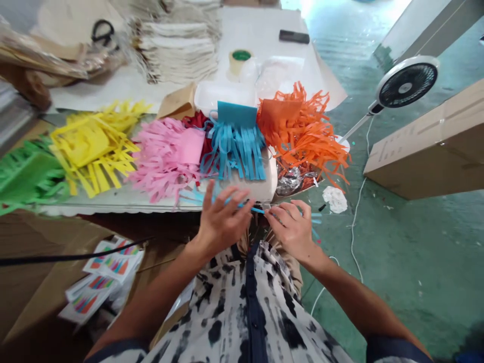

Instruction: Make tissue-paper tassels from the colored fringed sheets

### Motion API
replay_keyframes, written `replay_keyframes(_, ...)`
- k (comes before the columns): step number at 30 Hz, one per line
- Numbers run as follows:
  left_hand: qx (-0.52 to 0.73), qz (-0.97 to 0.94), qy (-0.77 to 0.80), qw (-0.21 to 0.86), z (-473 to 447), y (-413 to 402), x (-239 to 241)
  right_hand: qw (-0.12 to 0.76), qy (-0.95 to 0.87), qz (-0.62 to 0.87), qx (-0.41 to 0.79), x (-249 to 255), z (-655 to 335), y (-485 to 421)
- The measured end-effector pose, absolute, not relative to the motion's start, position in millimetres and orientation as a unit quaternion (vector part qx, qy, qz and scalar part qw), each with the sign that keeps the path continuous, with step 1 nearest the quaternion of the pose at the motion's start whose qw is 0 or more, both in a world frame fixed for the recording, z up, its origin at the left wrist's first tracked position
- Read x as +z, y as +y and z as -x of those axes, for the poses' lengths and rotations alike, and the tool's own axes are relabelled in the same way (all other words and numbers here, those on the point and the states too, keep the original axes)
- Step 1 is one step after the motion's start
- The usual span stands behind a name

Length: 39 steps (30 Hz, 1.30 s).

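My left hand (pixel 223 219) and my right hand (pixel 291 229) meet just below the table's front edge, both pinching a thin blue paper strip (pixel 257 209) that runs between them. More blue strips stick out past each hand. Right above lies a blue fringed paper piece (pixel 236 138) on the table. Beside it are a pink fringe pile (pixel 166 156), an orange fringe pile (pixel 302 131), a yellow fringe pile (pixel 94 146) and a green fringe pile (pixel 26 176).
Stacked cream cloth bags (pixel 177 45), a tape roll (pixel 240 60), scissors (pixel 103 31) and a black bar (pixel 294 36) lie farther back. A white fan (pixel 406 83) and a cardboard box (pixel 434 141) stand on the green floor right. Printed cards (pixel 102 277) sit lower left.
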<state>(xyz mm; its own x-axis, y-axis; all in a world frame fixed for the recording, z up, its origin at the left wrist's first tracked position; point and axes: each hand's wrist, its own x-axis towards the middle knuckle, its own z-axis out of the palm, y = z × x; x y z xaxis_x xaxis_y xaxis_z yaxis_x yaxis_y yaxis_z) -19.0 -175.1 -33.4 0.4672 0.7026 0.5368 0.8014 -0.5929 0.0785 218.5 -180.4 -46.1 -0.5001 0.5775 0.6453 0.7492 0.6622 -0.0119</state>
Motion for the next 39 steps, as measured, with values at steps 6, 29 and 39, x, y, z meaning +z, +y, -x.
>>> replay_keyframes(6,-0.262,0.886,-0.376,0.068,-2,-170,-31,0.302,-0.839,0.432,-0.139,-28,-223,-191)
replay_keyframes(29,-0.429,0.416,-0.407,-0.690,-38,-175,11,0.523,-0.620,0.517,0.273,16,-215,-190)
replay_keyframes(39,-0.498,0.404,-0.397,-0.657,-19,-160,13,0.396,-0.681,0.455,0.415,47,-207,-143)
